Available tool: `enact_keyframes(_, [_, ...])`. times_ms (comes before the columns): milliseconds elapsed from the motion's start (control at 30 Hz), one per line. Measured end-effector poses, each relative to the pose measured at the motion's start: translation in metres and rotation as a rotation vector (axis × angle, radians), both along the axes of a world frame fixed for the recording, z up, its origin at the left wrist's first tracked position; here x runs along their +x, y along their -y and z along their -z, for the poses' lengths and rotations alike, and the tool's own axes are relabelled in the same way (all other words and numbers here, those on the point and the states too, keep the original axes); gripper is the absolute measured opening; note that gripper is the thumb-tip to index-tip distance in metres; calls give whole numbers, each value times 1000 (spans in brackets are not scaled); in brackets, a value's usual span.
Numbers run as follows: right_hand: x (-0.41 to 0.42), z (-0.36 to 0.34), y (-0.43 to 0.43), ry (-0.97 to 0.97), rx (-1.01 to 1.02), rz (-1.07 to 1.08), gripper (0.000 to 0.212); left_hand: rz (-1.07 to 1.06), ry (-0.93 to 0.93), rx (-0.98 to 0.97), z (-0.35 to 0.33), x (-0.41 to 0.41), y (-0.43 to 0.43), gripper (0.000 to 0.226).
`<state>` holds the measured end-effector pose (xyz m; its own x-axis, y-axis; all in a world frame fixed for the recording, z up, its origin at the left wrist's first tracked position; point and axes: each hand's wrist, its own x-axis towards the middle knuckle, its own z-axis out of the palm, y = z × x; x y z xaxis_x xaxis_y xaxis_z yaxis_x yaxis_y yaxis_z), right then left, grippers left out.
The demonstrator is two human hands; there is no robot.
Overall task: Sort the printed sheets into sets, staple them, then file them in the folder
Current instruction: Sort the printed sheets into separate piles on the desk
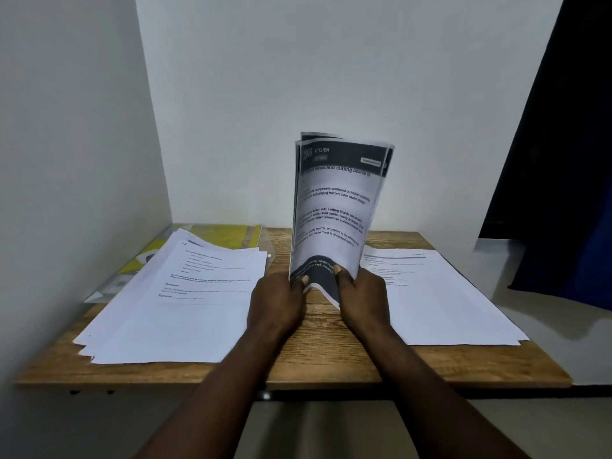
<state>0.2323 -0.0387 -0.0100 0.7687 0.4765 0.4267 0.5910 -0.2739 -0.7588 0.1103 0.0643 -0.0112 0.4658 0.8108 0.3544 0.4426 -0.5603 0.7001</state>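
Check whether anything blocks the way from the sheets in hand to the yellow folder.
Yes. The loose pile of sheets lies over the near part of the yellow folder, covering much of it. The left hand and right hand hold the set upright; that pile likely needs shifting first.

Single head-worn wide-angle view, looking forward and down across the table (331, 366) toward a white wall (298, 77). The lens sits close above the near edge: both forearms enter from the bottom of the frame, the left hand (278, 299) and right hand (361, 296) meet mid-frame, and print on the held sheets (334, 210) is partly legible.
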Motion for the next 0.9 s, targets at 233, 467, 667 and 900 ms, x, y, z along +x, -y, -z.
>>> enact_keyframes(233, [1, 2, 0, -17, -40, 1, 46, -34, -67, 78, 2, -1, 3, 40])
enact_keyframes(467, [-2, 3, 1, -62, -27, -34, 54, -18, -57, 91, 1, -3, 4, 41])
enact_keyframes(667, [-7, -3, 7, -76, -12, -111, 42, 73, 180, -44, -7, -9, 6, 41])
enact_keyframes(900, [-4, 0, 5, -137, 4, -66, 52, 85, 63, -26, 0, -6, 4, 35])
